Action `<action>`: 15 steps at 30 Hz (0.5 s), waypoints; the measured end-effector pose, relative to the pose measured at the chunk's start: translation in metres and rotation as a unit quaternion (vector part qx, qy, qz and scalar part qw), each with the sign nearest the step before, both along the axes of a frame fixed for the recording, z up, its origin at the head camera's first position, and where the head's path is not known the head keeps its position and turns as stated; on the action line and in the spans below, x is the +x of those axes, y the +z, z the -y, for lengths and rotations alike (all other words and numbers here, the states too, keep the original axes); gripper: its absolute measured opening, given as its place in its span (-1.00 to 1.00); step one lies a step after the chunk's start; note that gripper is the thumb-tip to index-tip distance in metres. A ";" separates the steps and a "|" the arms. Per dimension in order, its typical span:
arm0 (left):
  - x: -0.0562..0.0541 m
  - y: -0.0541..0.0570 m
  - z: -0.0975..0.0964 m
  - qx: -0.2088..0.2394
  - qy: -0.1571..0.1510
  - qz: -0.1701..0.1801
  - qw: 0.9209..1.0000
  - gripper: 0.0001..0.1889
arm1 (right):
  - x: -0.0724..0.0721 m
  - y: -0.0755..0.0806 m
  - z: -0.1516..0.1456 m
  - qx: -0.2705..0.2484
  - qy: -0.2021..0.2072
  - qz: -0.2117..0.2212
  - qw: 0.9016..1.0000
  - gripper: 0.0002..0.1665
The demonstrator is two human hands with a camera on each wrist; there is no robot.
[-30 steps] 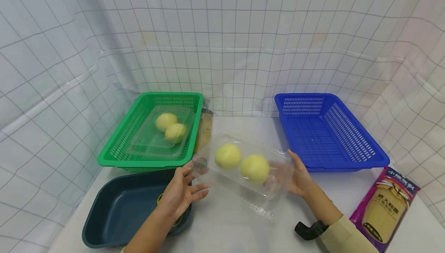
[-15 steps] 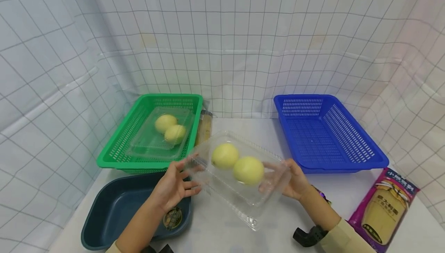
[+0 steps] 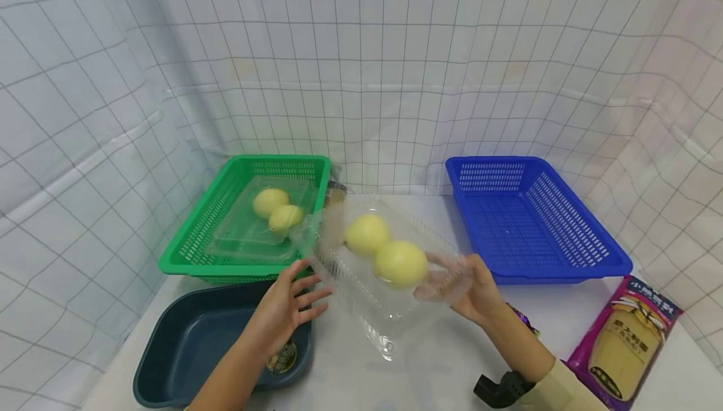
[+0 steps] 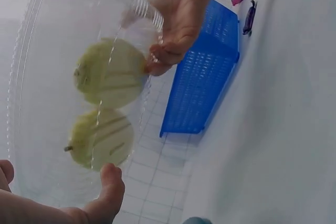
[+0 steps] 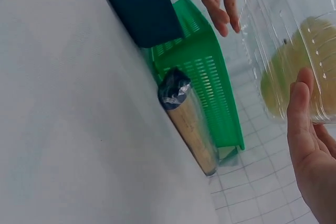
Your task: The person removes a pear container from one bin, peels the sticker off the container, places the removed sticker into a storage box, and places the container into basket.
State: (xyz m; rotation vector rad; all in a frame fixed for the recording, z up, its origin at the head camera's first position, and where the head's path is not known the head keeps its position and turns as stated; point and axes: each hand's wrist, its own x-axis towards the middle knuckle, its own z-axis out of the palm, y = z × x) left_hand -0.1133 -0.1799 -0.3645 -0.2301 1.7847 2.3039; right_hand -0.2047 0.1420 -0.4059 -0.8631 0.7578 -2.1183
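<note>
A clear plastic clamshell box (image 3: 367,301) is held up tilted above the white table, one corner pointing toward me. Two round yellow-green fruits (image 3: 401,264) with short stems lie together inside; they look like pears. My right hand (image 3: 477,292) grips the box's right end, fingers showing through the plastic and thumb along its edge. At the opposite end is my left hand (image 3: 285,307), its fingers spread and nearly straight. The left thumb (image 4: 110,187) overlaps the box's edge in the left wrist view.
A green basket (image 3: 237,270) holds a similar box (image 3: 240,238) of two fruits. Beside it lies a tan wrapped bundle (image 5: 189,129). A dark blue basin (image 3: 186,336) is front left. At right are a blue basket (image 3: 556,270), purple noodle packet (image 3: 627,342) and small purple wrapper (image 3: 524,318).
The box has turned clockwise and risen slightly, its near corner swinging left. The fruits have shifted left with it. My left fingers have spread and drawn away a little; my right hand keeps its grip.
</note>
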 end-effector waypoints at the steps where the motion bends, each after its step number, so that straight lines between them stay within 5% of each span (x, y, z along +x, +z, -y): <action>1: 0.004 0.001 -0.002 -0.008 0.009 0.001 1.000 -0.24 | 0.001 0.002 0.001 0.004 -0.013 0.004 1.000 -0.45; 5: 0.016 0.008 -0.010 -0.050 0.024 -0.015 0.998 -0.35 | 0.003 0.012 0.008 0.031 -0.068 0.000 0.997 -0.29; 9: 0.024 0.014 -0.015 -0.102 0.024 -0.067 0.992 -0.40 | 0.004 0.019 0.018 0.062 -0.113 -0.019 0.991 -0.08; 15: 0.029 0.023 -0.017 -0.129 0.042 -0.131 0.982 -0.34 | 0.007 0.025 0.042 0.072 -0.165 -0.030 0.983 -0.48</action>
